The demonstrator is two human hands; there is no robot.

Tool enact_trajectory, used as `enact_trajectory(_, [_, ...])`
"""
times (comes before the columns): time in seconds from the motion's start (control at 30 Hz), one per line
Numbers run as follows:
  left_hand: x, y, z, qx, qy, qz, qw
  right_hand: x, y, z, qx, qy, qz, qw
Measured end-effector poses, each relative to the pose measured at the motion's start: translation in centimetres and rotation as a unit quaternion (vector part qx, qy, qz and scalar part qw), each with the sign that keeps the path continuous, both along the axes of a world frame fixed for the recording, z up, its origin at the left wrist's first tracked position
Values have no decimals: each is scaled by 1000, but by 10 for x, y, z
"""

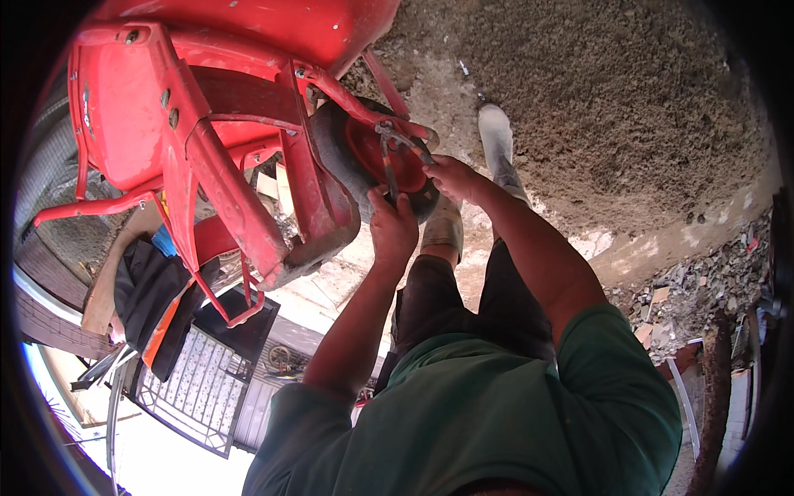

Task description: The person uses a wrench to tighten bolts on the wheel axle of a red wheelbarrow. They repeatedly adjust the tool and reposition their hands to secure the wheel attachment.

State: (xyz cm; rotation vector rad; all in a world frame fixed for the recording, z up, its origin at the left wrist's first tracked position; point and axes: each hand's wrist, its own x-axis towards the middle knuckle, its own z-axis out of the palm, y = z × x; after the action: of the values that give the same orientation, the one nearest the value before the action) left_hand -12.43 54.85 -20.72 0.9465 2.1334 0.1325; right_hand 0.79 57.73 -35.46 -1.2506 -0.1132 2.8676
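Observation:
A red wheelbarrow (pixel 219 132) lies tipped over in the upper left, its black wheel with red hub (pixel 347 165) toward me. Both my hands grip a pair of pliers (pixel 389 157), whose jaws are at the end of a red frame bar beside the hub. My left hand (pixel 393 219) is closed on the left handle, low over the tire. My right hand (pixel 453 178) is closed on the right handle at the wheel's right. My booted feet (pixel 496 132) stand by the wheel.
Coarse sand or mortar mix (pixel 620 99) spreads over the upper right. Broken rubble (pixel 699 289) lies along the right edge. At the lower left are a metal gate (pixel 194 384), dark cloth with an orange stripe (pixel 153 298) and wooden boards (pixel 116 277).

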Motion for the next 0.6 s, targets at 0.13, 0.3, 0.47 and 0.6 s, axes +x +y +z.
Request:
enact_trajectory(0.13, [0, -6, -5, -17, -11, 24, 1000, 0, -3, -6, 36, -13, 14, 999])
enact_trajectory(0.3, [-7, 1, 6, 10, -10, 18, 1000, -1, -6, 3, -45, 22, -17, 999])
enact_trajectory(0.47, [-6, 6, 11, 13, -3, 16, 1000, 0, -6, 7, -45, 14, -22, 999])
enact_trajectory(0.6, [-9, -5, 6, 8, 19, 2, 1000, 0, -4, 8, -29, 24, -29, 999])
